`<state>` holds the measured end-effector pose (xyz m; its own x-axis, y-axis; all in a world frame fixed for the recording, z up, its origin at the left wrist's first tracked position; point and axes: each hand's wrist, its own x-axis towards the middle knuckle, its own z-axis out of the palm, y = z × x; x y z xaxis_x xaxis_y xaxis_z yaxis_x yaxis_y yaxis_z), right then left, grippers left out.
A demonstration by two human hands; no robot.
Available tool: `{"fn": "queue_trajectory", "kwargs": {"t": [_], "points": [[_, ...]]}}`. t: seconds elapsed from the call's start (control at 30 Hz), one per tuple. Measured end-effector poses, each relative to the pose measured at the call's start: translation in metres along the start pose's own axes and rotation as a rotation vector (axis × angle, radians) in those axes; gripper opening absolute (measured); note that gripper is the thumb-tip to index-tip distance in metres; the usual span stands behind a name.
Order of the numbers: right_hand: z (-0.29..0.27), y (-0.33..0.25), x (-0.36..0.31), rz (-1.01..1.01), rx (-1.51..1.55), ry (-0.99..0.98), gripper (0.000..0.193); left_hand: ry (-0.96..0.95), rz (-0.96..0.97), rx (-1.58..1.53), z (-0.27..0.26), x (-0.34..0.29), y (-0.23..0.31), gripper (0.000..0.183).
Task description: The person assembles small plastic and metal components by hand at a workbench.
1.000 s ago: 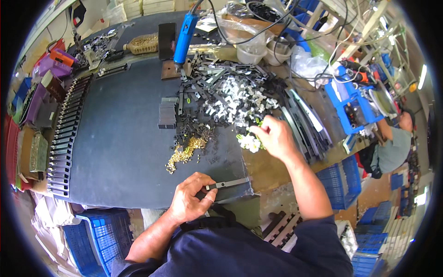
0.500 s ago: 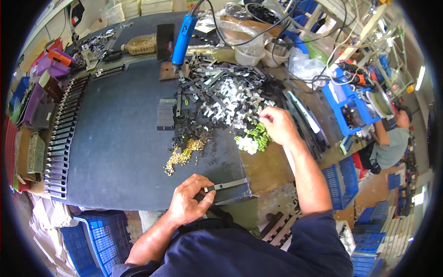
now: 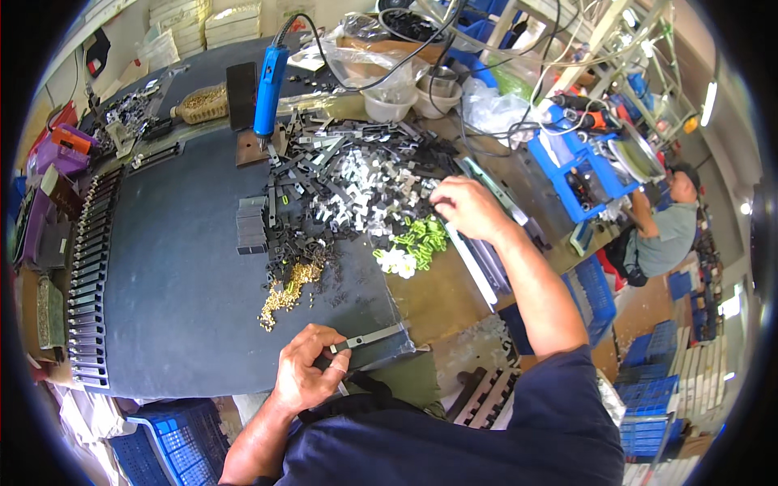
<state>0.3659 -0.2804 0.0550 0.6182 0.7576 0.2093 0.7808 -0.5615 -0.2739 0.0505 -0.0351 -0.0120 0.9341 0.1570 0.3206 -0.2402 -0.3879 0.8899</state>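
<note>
At the worktop (image 3: 178,283) edge, the grey bar (image 3: 371,336), probably light, stiff and best held by one end, is pinched by the left hand (image 3: 306,368); whether anything is gripped by the right hand (image 3: 472,211) cannot be told.

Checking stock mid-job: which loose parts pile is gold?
The gold pile, nearest the left hand; the green pile and silver pile are other colours and lie further right.

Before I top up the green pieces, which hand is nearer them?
The right hand, just up and right of the green pieces; the left hand is farther, to their lower left, holding a grey strip.
</note>
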Motion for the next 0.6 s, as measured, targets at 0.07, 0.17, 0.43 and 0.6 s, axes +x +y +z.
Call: {"fn": "queue_trajectory", "kwargs": {"t": [0.07, 0.17, 0.43, 0.6], "points": [[0.012, -0.009, 0.006, 0.047, -0.013, -0.049, 0.014, 0.003, -0.004, 0.018, 0.0, 0.0, 0.001, 0.019], [0.016, -0.018, 0.01, 0.13, -0.06, -0.115, 0.015, -0.008, 0.021, 0.049, -0.001, 0.002, 0.001, 0.02], [0.028, -0.019, -0.002, 0.048, -0.112, 0.024, 0.026, -0.001, -0.022, -0.004, 0.001, 0.0, 0.001, 0.016], [0.017, -0.059, -0.041, 0.283, 0.211, 0.174, 0.018, 0.037, -0.007, -0.003, -0.001, -0.004, -0.002, 0.017]]}}
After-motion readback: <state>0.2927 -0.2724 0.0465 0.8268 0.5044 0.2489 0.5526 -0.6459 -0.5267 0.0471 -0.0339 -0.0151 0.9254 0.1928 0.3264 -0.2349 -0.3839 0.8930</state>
